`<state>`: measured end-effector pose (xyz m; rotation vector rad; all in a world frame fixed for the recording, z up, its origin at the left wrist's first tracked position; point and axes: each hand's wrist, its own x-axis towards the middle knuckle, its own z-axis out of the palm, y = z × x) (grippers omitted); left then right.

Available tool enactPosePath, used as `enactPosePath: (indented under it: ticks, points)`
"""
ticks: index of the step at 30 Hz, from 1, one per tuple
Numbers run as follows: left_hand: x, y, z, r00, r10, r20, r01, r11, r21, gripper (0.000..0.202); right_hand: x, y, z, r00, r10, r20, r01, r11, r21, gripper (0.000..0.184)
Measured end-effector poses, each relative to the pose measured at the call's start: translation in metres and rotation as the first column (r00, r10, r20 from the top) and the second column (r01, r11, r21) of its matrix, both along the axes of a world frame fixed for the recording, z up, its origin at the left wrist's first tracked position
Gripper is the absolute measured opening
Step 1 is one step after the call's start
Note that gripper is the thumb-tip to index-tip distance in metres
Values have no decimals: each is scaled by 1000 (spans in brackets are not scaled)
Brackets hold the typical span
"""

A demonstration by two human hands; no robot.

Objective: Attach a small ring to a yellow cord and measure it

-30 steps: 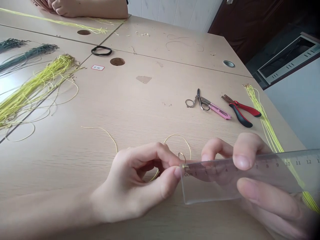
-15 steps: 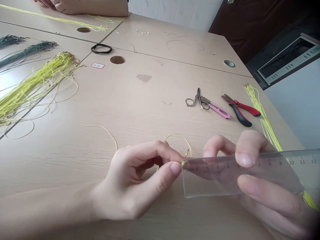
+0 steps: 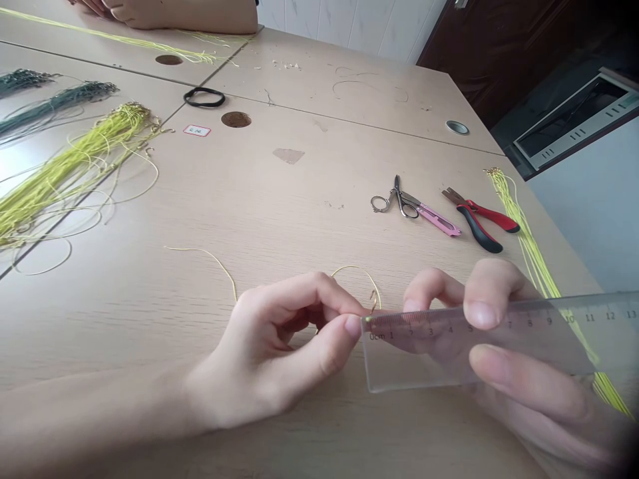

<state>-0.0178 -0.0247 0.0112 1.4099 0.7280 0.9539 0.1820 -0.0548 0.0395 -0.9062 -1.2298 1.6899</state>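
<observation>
Low in the centre, my left hand (image 3: 287,356) pinches a thin yellow cord (image 3: 219,265) between thumb and forefinger. A small gold hook (image 3: 373,299) stands up just past the fingertips. The clear ruler (image 3: 424,366) has its 0 cm end against those fingertips, and a bit of yellow shows at its zero mark. My right hand (image 3: 519,372) grips the ruler from the right, some fingers above and some in front of it. Part of that hand shows through the plastic. One cord end curves away on the table to the left; the part inside my left hand is hidden.
Folding scissors (image 3: 397,199), a pink-handled cutter (image 3: 439,219) and red-black pliers (image 3: 482,219) lie beyond my right hand. Yellow cord bundles lie left (image 3: 74,169) and right (image 3: 524,233). A black band (image 3: 204,98) and a tape roll (image 3: 456,127) lie further back. Another person's arm (image 3: 190,14) rests at the far edge.
The ruler and my right hand have shifted slightly left. My left hand still pinches the cord at the ruler's end, and the hook sits a little lower beside the fingertips.
</observation>
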Motion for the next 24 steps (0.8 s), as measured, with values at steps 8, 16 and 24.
enactPosePath:
  ticks: [8,16,24]
  points:
    - [0,1,1,999,-49,1,49,998,40,11,-5,1,2,998,-11,-64,10,1000,-12,11]
    - [-1,0,1,998,-59,-4,59,997,56,11,-2,-2,2,997,18,-81,-21,999,-36,11]
    - [-2,-1,1,998,-61,-2,61,996,65,11,1,-1,-1,997,54,-49,-56,998,-35,12]
